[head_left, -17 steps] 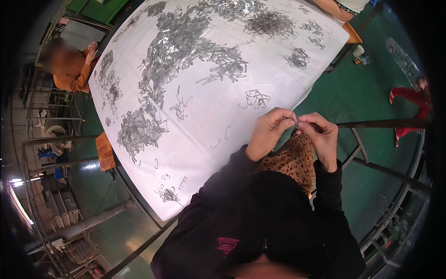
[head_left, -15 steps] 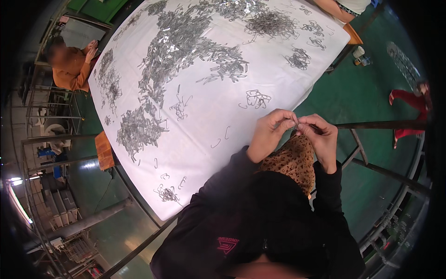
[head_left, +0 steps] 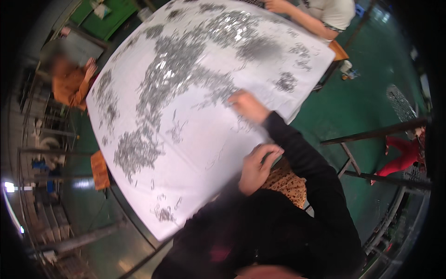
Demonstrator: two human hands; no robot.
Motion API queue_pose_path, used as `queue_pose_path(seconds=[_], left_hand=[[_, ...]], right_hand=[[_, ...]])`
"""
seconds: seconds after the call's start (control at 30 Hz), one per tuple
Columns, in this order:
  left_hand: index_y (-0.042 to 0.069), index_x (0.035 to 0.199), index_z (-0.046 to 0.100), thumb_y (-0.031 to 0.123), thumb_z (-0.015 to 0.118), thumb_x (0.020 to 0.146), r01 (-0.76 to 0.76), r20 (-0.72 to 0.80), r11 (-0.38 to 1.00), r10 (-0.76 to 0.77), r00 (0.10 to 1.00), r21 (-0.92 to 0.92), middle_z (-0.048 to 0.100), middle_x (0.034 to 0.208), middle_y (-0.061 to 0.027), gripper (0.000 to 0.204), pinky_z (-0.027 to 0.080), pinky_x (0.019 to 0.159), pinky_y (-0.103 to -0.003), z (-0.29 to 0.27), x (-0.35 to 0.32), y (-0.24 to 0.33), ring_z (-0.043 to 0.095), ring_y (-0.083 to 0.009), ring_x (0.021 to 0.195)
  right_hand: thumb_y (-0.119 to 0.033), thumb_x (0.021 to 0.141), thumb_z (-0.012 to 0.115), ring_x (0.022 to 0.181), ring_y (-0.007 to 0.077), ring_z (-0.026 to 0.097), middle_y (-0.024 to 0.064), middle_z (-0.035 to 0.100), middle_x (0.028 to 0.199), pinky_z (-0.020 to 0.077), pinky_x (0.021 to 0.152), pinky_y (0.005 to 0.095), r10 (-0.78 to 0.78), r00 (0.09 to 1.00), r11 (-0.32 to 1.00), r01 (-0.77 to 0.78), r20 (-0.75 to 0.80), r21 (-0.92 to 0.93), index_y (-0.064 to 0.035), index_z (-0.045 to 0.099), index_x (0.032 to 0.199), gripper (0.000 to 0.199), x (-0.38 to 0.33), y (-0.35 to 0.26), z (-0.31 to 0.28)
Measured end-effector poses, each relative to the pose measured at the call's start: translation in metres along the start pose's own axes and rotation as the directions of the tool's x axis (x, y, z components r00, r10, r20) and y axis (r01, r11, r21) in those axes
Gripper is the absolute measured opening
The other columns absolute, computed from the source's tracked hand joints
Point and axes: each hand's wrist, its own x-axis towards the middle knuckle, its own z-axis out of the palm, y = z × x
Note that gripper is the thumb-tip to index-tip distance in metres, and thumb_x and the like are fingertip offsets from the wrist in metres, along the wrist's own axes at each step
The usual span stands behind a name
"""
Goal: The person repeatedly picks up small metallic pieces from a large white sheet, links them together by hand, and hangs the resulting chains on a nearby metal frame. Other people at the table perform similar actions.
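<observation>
My right hand [head_left: 250, 106] reaches over the white-covered table, its fingertips at the near edge of a big pile of small grey metal pieces [head_left: 214, 83]. Motion smears its fingers, so their grip does not show. Closer to my body, my left hand [head_left: 258, 168] is closed, thumb and forefinger together at the table's near edge. What sits in that pinch, if anything, is too small to make out. Partly behind my right forearm lies a little heap of bent wire hooks [head_left: 242, 124]. Several loose hooks [head_left: 214, 160] lie left of my hands.
The white table cover [head_left: 195, 186] carries more hook heaps [head_left: 285, 82] and grey pieces [head_left: 137, 153]. A co-worker in orange [head_left: 72, 86] sits at the left edge; another person's arm [head_left: 306, 21] rests at the far right. Dark metal bars [head_left: 371, 132] stand right of me.
My right hand has left my left hand and moved forward and left to the pile. My left hand has dropped slightly toward me. The whole view has shifted a little.
</observation>
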Motion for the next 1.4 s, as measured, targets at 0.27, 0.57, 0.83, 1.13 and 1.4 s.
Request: queue_pose_path(seconds=[0.27,0.57,0.83,1.13,1.4], left_hand=[[-0.001,0.097,0.062,0.001,0.059,0.091,0.061,0.011,0.987,-0.060,0.998,-0.148,0.068,0.093,-0.0082,0.006,0.049,0.080,-0.027,-0.004,-0.007,0.006,0.062,-0.0129,0.087],[-0.001,0.101,0.060,0.003,0.058,0.093,-0.011,-0.002,0.994,0.010,1.000,-0.113,0.068,0.091,-0.0080,0.009,0.049,0.079,-0.026,-0.005,0.005,-0.012,0.063,-0.0116,0.087],[0.002,0.101,0.060,0.009,0.063,0.091,-0.114,-0.067,0.986,0.106,0.992,-0.124,0.067,0.090,-0.0075,0.012,0.049,0.074,-0.026,0.001,0.022,-0.007,0.064,-0.0136,0.083],[0.005,0.119,0.058,0.013,0.069,0.085,-0.226,-0.177,0.961,0.252,0.951,0.157,0.062,0.113,-0.0117,0.037,0.047,0.090,-0.035,-0.017,0.025,-0.035,0.060,-0.0247,0.103],[0.012,0.091,0.074,0.022,0.068,0.080,0.386,-0.415,0.206,0.124,0.901,0.899,0.067,0.088,-0.0137,0.016,0.051,0.075,-0.042,-0.221,0.054,-0.140,0.063,-0.0323,0.085]], right_hand=[[0.000,0.072,0.058,0.079,0.0389,0.063,0.0203,0.063,0.081,0.0515,0.070,0.0447,0.060,0.973,0.910,0.038,0.221,-0.413,-0.0001,0.063,0.082,0.011,0.006,0.025,0.024],[0.008,0.077,0.059,0.074,0.0083,0.059,0.0020,0.062,0.083,0.0501,0.067,0.0224,0.560,0.828,0.664,-0.437,-0.017,0.607,-0.0017,0.063,0.118,0.042,-0.073,-0.098,-0.098],[0.015,0.078,0.064,0.075,0.0115,0.063,0.0073,0.064,0.086,0.0532,0.068,0.0233,0.659,0.714,0.666,-0.408,-0.237,0.625,0.0051,0.065,0.106,0.030,-0.090,-0.161,-0.124],[0.017,0.077,0.062,0.069,0.0138,0.060,0.0064,0.058,0.080,0.0518,0.064,0.0256,0.570,0.719,0.745,-0.250,-0.397,0.618,0.0067,0.067,0.095,0.021,-0.092,-0.154,-0.109],[0.014,0.077,0.065,0.066,0.0131,0.059,0.0061,0.061,0.079,0.0483,0.062,0.0235,0.592,0.703,0.766,-0.338,-0.395,0.547,0.0066,0.068,0.094,0.018,-0.091,-0.152,-0.125]])
